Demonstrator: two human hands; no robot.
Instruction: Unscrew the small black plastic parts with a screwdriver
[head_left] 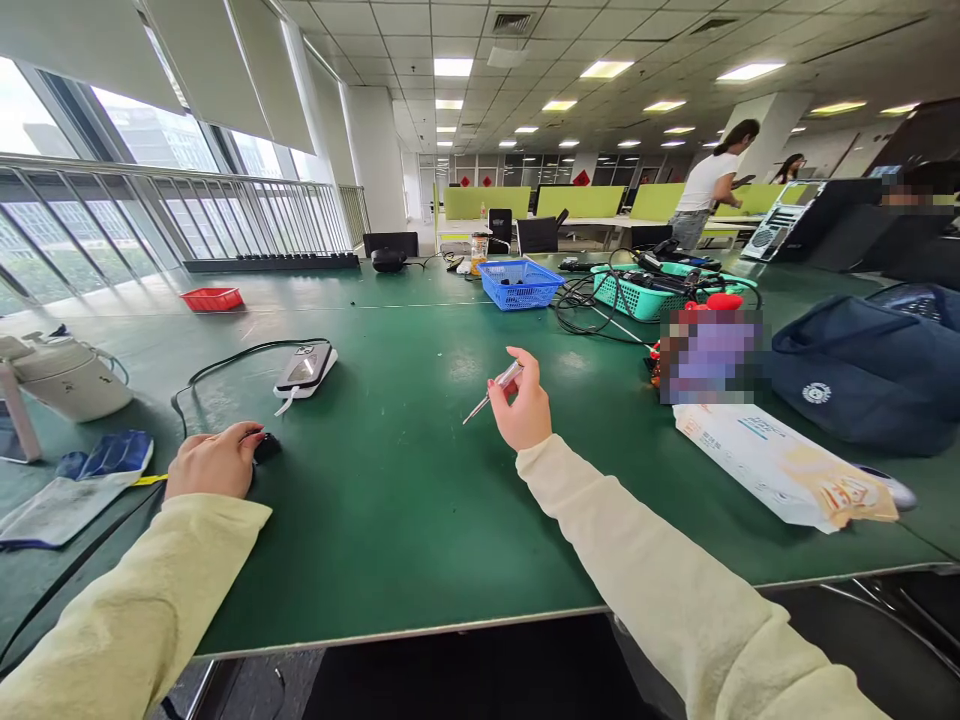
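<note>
My right hand [527, 408] is raised over the middle of the green table [390, 540]. Between its thumb and fingers is a small screwdriver [489, 392] with a thin metal shaft, tilted so that the tip points down and left. At the left, my left hand [214, 462] rests low on the tabletop, its fingers closed on a small black object [268, 447]. Most of that object is covered by the fingers, so its kind does not show. Beyond this hand, a phone [306, 366] lies on a white slab with a short white cable.
Left of my left hand lie work gloves [82, 485] and a white jug-like container [71, 380]. Farther back are a red tray [212, 299], a blue basket [520, 284] and a green basket [637, 295] with cables. A wipes packet [772, 465] and navy bag [870, 370] sit right.
</note>
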